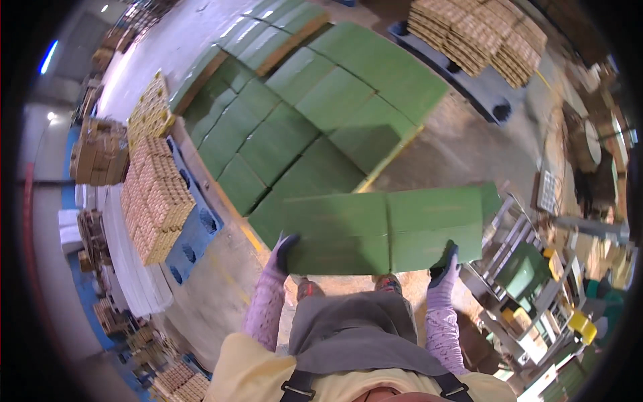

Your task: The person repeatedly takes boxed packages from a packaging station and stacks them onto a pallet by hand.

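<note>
In front of my body I carry a wide green carton (335, 231), with a dark seam running across its middle. My left hand (287, 253), in a dark glove, is closed on the carton's near left corner. My right hand (445, 264), gloved the same way, grips its near edge towards the right, thumb on the upper face. The fingers under the carton are hidden. Just beyond it stand rows of similar green cartons (268, 134) packed side by side, some a layer higher at the far end. The held carton overlaps their near corner in view.
To the left, stacked egg trays (155, 201) stand on a blue pallet (194, 244). More tray stacks (479, 33) rest on a dark pallet at the far right. A metal conveyor frame (516, 248) with another green carton (526, 271) is close on my right.
</note>
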